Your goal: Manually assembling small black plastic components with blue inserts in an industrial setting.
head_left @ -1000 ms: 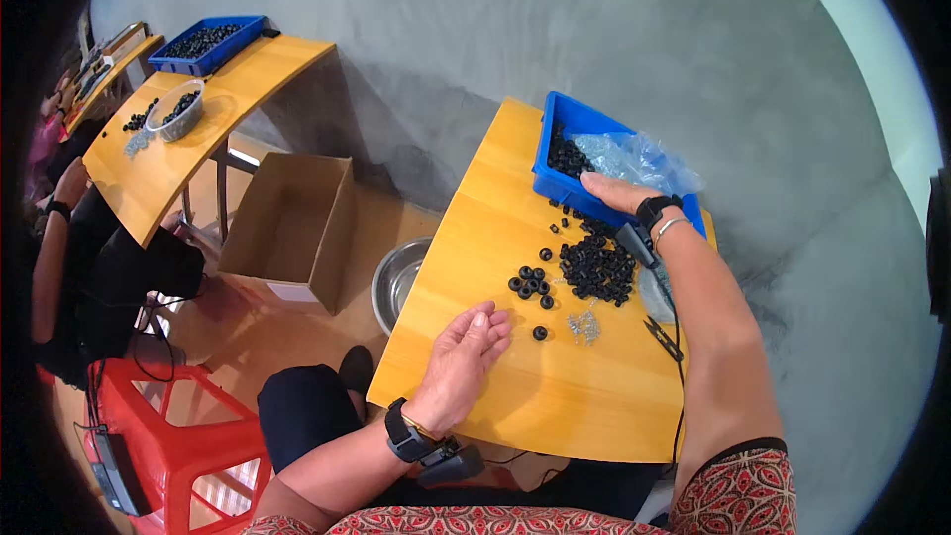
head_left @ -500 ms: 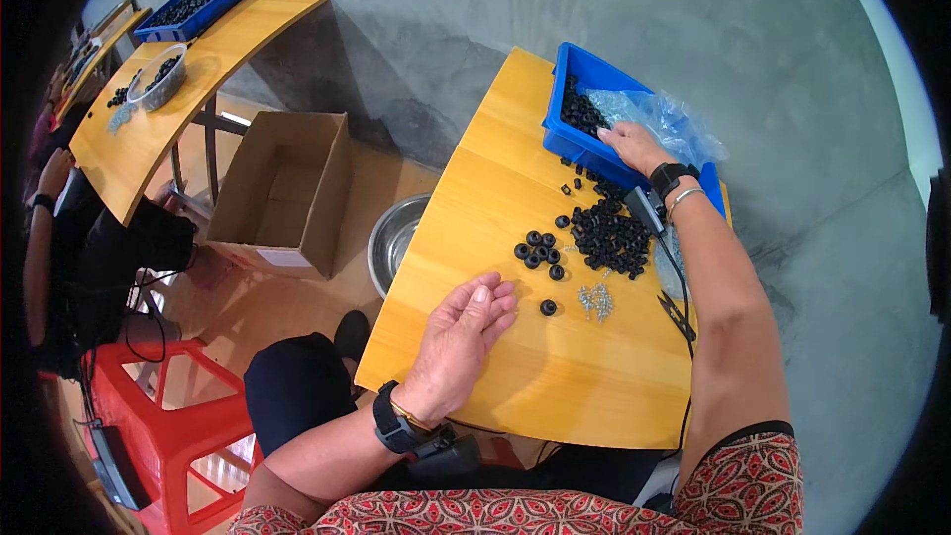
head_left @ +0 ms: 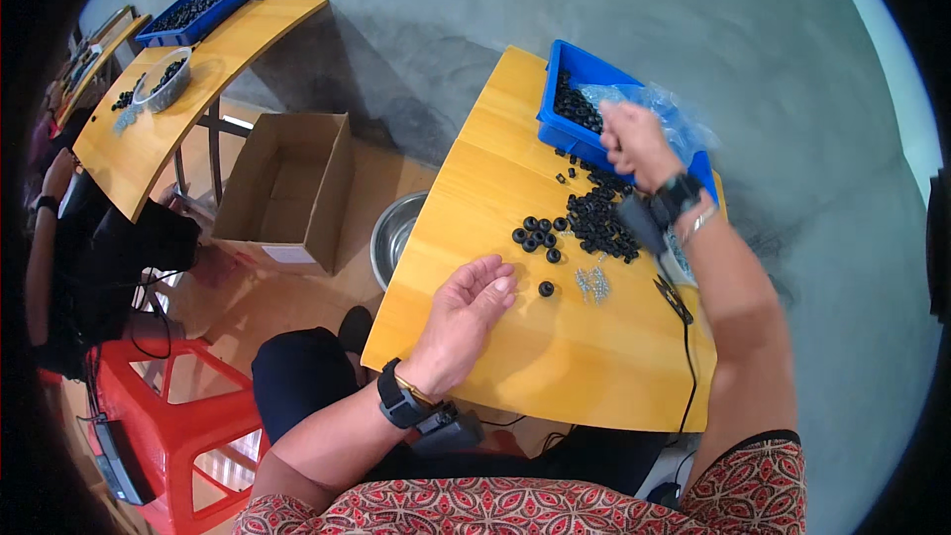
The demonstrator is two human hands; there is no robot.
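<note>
Right hand (head_left: 642, 147), curled above the blue bin (head_left: 569, 138), should clear it unhurriedly. Left hand (head_left: 461, 315) hangs loosely cupped; whether either grip holds anything, I cannot tell.

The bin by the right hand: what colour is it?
Blue; the bin shows best in the head view.

Tables (head_left: 594, 367) bearing bins (head_left: 570, 140) of black parts (head_left: 598, 223) suggest a workshop.

On the table (head_left: 495, 173), from the screws (head_left: 594, 285): parts (head_left: 600, 224) at 12 o'clock, tray (head_left: 580, 141) beyond them, snips (head_left: 675, 301) at 3 o'clock
</note>
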